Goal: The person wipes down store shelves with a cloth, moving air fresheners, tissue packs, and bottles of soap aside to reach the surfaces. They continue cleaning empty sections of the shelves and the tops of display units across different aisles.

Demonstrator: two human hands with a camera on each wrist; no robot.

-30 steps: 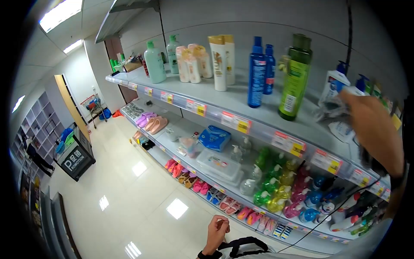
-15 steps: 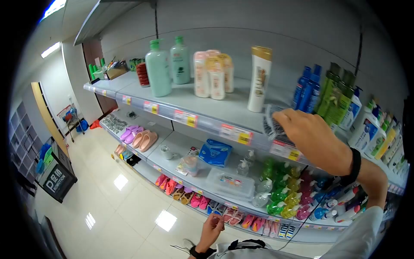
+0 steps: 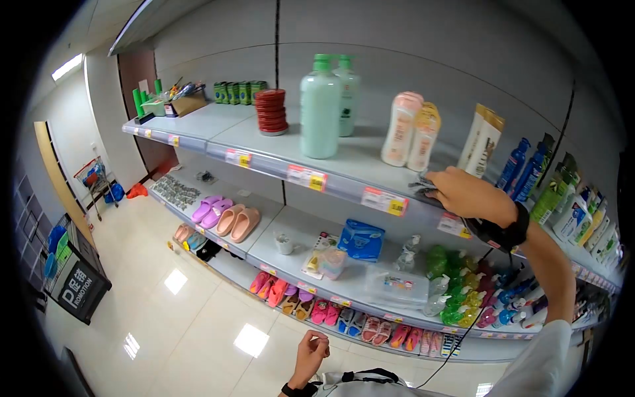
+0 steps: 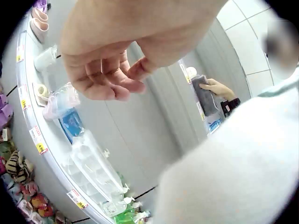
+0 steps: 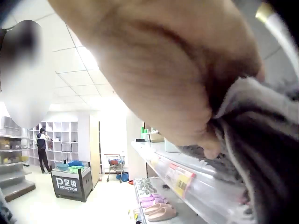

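A grey cloth [image 3: 421, 185] is gripped by the right hand [image 3: 466, 195] and pressed on the top shelf's front edge [image 3: 344, 173], beside pink bottles [image 3: 411, 131]; wiping appears underway, a sweep along the edge being called for next. The left hand [image 3: 309, 354] hangs loosely curled, holding nothing

A: Any writing you can make out?

B: Just one sign: the black floor-standing promotion board [image 3: 78, 291] by the aisle carries a large white "P", Chinese characters and the word "PROMOTION"; the right wrist view shows it too

A: And the yellow-and-red price tags [image 3: 384, 200] along the grey shelf edge?

B: Print too small to read, same for the bottle labels
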